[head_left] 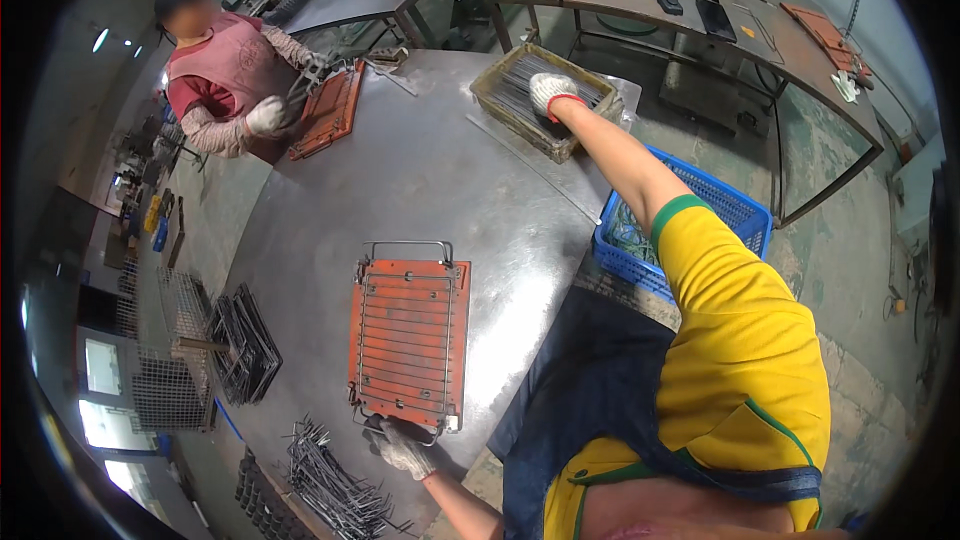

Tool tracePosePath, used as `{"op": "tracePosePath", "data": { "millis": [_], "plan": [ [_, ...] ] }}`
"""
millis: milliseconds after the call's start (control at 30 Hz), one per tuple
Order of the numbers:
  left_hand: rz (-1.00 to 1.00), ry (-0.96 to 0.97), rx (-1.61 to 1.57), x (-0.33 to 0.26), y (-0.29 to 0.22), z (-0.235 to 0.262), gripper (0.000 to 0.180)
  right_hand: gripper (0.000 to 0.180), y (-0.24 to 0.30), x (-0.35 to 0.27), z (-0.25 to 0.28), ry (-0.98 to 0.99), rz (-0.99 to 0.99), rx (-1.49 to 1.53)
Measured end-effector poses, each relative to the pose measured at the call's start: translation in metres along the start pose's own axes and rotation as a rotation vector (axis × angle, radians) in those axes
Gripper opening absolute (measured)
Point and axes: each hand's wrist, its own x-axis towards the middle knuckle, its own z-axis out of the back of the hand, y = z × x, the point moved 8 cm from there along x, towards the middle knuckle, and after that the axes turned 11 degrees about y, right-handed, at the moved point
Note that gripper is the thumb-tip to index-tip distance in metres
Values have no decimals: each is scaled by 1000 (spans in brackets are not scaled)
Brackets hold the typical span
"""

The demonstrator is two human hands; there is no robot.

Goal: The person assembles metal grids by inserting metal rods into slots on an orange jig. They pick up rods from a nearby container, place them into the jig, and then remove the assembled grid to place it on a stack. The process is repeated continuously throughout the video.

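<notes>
My right hand [552, 95], in a white knit glove with a red cuff, reaches far out into a worn yellowish box [490, 103] of thin straight metal rods [535, 75]. Its fingers curl down among the rods, and whatever they hold is hidden. Near me on the metal table [300, 240] lies an orange slatted plate [410, 325] with a bent-wire frame [408, 243] and crosswise rods on it. My left hand [403, 448], also gloved, is closed at the frame's lower left end, with dark fingertips against the wire.
A loose pile of short metal pieces [335, 485] lies at the near left; stacked dark wire frames [243, 345] stand beyond it. Across the table a co-worker [235, 70] handles another orange plate [330, 110]. A blue basket [735, 200] stands beside the table, below my right arm.
</notes>
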Motion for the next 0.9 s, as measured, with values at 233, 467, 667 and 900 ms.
{"op": "tracePosePath", "data": {
  "millis": [233,467,667,900],
  "plan": [
    [34,95,-23,41,14,-3,34,27,-31,25,-5,107,331,68],
    [85,32,60,42,8,-2,36,25,-21,-10,13,239,195,367],
    [122,-16,191,55,34,22,44,27,24,-38,16,109,210,-127],
    [126,-46,295,40,7,20,47,21,24,-13,15,303,122,-2]
  ]
}}
